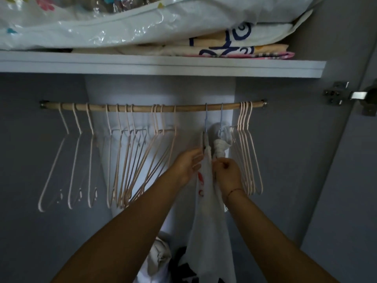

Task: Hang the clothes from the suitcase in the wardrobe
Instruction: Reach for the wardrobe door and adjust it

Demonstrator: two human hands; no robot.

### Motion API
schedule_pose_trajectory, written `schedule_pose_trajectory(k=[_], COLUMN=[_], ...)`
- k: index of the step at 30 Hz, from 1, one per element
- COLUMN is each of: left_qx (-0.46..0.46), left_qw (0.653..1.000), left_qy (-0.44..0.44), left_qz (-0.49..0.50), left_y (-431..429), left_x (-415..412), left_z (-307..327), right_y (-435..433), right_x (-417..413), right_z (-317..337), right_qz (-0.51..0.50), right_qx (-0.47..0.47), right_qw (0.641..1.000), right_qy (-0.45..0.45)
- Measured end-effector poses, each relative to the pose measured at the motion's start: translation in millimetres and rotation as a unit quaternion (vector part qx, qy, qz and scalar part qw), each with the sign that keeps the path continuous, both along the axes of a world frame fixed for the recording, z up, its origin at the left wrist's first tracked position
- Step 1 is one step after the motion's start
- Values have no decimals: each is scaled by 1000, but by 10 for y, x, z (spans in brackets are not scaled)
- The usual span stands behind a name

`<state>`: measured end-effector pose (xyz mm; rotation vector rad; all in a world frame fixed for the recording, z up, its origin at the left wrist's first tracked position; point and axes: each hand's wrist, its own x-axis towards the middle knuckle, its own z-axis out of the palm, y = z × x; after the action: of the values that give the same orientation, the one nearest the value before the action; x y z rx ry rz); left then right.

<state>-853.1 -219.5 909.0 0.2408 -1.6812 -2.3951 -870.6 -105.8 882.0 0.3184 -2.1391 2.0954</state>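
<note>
Step in hand: dressing the white garment (208, 221) onto its blue hanger (206, 119), judged from both hands working at its top edge.
Garment location: hanging from the blue hanger on the wooden rail (183, 108), right of centre, with its length falling between the forearms.
Left hand (188, 165): fingers lightly curled on the left shoulder of the garment, thumb above; it grips the fabric.
Right hand (228, 172): fingers closed in a pinch on the right edge of the fabric, just below the hanger.
Neighbour: a second blue hanger (221, 117) just beside it carries a bunched white cloth (220, 147), which touches or nearly touches the right hand.
Clearance: a tight group of pink hangers (246, 119) hangs near on the right; more are spread along the rail to the left.
Procedure: pull both shoulders outward evenly until the fabric sits square on the hanger arms. Keep the hook seated on the rail while tugging.
Caution: an uneven pull may slide the garment off one arm. Keep the right hand from snagging the bunched cloth.
Remaining stock: a pile of clothes (161, 256) lies below; whether it sits in the suitcase cannot be told.
</note>
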Motion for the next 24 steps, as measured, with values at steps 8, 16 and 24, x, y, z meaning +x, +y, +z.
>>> schedule_pose_trajectory(k=[8, 16, 24], left_qx=[-67, -133, -109], left_qw=[995, 965, 908], left_qy=[27, -80, -179], left_qz=[63, 213, 361], left_y=[-98, -226, 153], left_x=[1145, 3139, 5146], left_z=[-320, -1081, -1655], right_y=[-55, -420, -583], right_x=[676, 1966, 3561], right_z=[-25, -661, -1318], right_qz=[165, 407, 596], right_qx=[3, 63, 79], right_qw=[984, 909, 798], right_qy=[59, 68, 29])
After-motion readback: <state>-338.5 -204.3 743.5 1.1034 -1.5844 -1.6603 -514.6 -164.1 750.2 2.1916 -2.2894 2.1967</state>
